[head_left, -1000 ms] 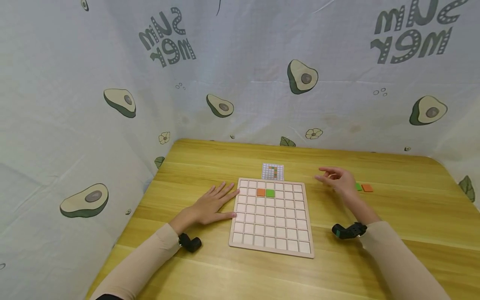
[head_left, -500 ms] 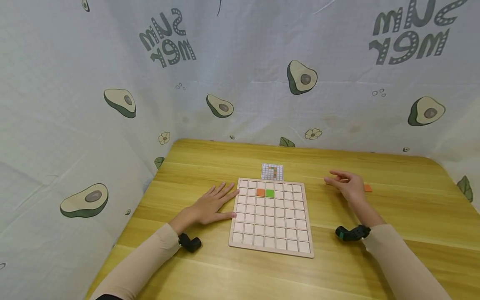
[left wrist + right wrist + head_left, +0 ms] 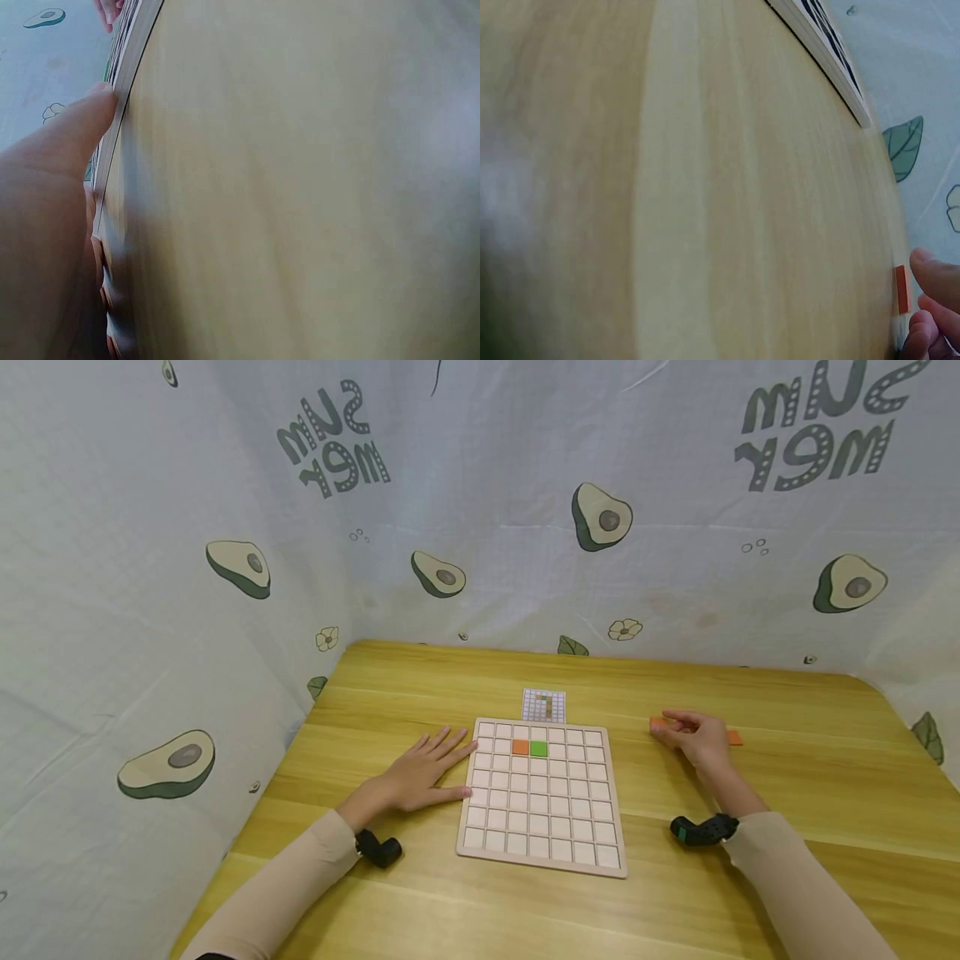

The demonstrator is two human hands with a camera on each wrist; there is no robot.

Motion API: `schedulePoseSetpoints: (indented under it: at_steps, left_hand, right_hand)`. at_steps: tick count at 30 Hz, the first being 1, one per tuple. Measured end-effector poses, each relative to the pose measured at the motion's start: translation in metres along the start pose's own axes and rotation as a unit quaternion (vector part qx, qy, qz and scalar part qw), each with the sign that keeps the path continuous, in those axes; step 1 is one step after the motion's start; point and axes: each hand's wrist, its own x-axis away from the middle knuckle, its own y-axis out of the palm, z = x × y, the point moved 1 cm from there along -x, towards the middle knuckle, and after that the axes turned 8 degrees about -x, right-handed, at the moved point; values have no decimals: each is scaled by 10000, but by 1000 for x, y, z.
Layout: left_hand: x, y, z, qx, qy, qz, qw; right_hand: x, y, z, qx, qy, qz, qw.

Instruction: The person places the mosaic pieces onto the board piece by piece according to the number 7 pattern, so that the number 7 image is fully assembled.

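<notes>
Orange shows between the thumb and forefinger of my right hand (image 3: 693, 735): I pinch a small square tile (image 3: 660, 724) there, off to the right of the board (image 3: 539, 803) and well apart from it. The right wrist view catches this tile edge-on, tucked beside my thumb; I cannot tell whether its lower edge touches the wooden surface (image 3: 420, 893). A second orange piece (image 3: 736, 738) lies just behind that hand, partly hidden by it.

My left hand (image 3: 420, 774) rests flat with its fingers spread, the thumb tip and forefinger touching the left edge of the board. On the grid, in the second row from the far side, an orange square (image 3: 521, 747) fills the third space from the left, and a green square (image 3: 538, 749) sits right next to it in the fourth.

Just beyond the far edge lies a little printed card (image 3: 543, 705) with a grid and some orange and green boxes. Behind everything hangs a pale cloth (image 3: 510, 460) printed with avocados. I wear beige sleeves (image 3: 810, 893) and a black camera (image 3: 701, 831) on each wrist.
</notes>
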Motion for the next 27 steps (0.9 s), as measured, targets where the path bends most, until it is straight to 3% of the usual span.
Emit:
schedulePoseSetpoints:
  at_steps: [27]
  left_hand:
    - [0, 3, -1, -51, -83, -70, 9999]
  right_hand:
    - [3, 3, 0, 745, -413, 33, 9964]
